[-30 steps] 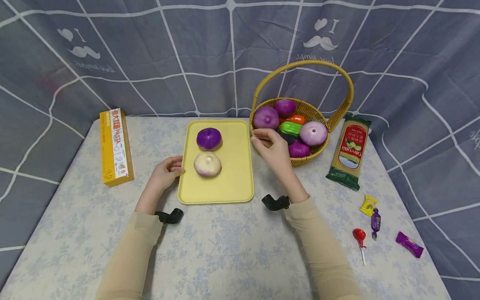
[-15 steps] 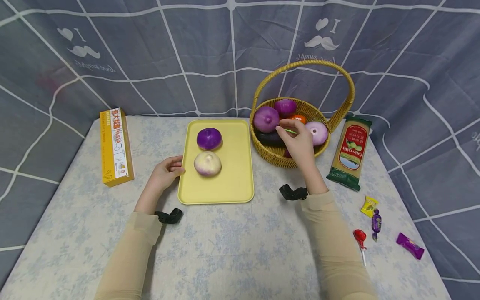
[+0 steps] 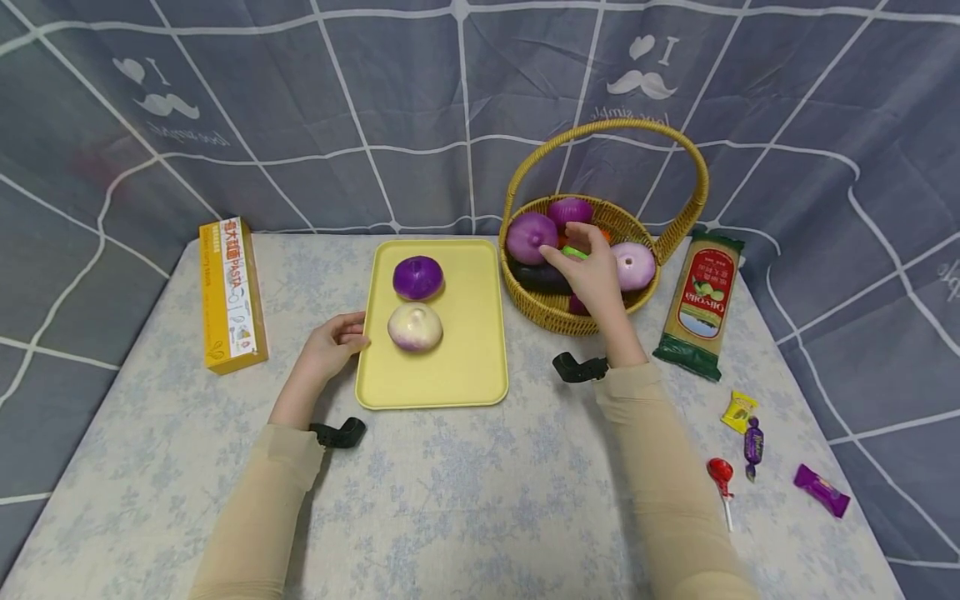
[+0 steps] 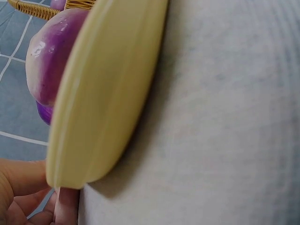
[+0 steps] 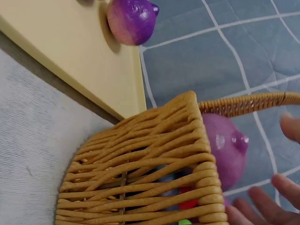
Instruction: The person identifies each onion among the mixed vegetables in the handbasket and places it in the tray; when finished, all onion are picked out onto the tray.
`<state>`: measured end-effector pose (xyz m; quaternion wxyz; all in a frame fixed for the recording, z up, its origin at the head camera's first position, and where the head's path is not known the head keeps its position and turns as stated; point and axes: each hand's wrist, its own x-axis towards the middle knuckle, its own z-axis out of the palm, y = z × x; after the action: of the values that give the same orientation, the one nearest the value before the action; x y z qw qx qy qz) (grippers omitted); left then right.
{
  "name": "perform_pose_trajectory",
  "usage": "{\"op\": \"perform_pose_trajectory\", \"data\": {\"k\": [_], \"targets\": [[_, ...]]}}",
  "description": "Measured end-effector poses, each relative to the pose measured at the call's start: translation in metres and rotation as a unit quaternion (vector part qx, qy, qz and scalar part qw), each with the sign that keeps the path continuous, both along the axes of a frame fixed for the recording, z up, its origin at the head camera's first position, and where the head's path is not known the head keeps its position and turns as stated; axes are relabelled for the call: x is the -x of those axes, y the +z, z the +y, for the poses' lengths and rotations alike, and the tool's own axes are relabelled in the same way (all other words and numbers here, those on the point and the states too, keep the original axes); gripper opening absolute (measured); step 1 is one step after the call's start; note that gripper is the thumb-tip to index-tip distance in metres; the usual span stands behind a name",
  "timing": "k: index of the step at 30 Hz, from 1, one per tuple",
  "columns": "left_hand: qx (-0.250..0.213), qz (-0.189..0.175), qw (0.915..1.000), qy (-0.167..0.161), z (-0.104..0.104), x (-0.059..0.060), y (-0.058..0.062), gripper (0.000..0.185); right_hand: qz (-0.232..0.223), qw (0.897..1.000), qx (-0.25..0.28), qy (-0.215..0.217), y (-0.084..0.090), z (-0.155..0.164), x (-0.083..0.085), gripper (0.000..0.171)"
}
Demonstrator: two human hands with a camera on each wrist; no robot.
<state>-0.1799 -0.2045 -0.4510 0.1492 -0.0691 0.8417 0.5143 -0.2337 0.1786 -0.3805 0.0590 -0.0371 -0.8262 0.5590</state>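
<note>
My left hand pinches the left rim of a yellow tray. In the left wrist view its fingers lie on both sides of the tray edge. A purple onion and a white-and-purple onion sit on the tray. My right hand hovers over a wicker basket, thumb and fingers apart. In the right wrist view nothing shows between them. Around that hand in the basket are a purple onion, a pale onion, a dark eggplant and a partly hidden green vegetable.
The basket's tall handle arches above it. A yellow pasta box stands at far left. A pasta packet lies right of the basket. Wrapped candies and a red lollipop lie front right. A grey curtain hangs behind.
My right hand has gone from the basket's left rim to the right, over its contents. In the last half second it drew slightly back left and its fingers spread. The left hand stays put.
</note>
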Motion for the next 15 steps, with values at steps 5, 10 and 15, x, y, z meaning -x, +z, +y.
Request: {"op": "perform_pose_trajectory", "data": {"k": [5,10,15], "targets": [[0.001,-0.003,1.0000,0.000,0.000,-0.002,0.000,0.053,-0.042,0.998,-0.032,0.016,-0.003,-0.005,0.011,0.082],[0.000,-0.004,1.0000,0.001,0.000,-0.002,0.001,0.054,-0.053,0.998,-0.033,0.014,-0.008,-0.009,0.020,0.088],[0.004,-0.004,1.0000,0.001,0.000,-0.001,0.001,0.053,-0.055,0.998,-0.032,0.008,-0.011,-0.015,0.028,0.087]]}}
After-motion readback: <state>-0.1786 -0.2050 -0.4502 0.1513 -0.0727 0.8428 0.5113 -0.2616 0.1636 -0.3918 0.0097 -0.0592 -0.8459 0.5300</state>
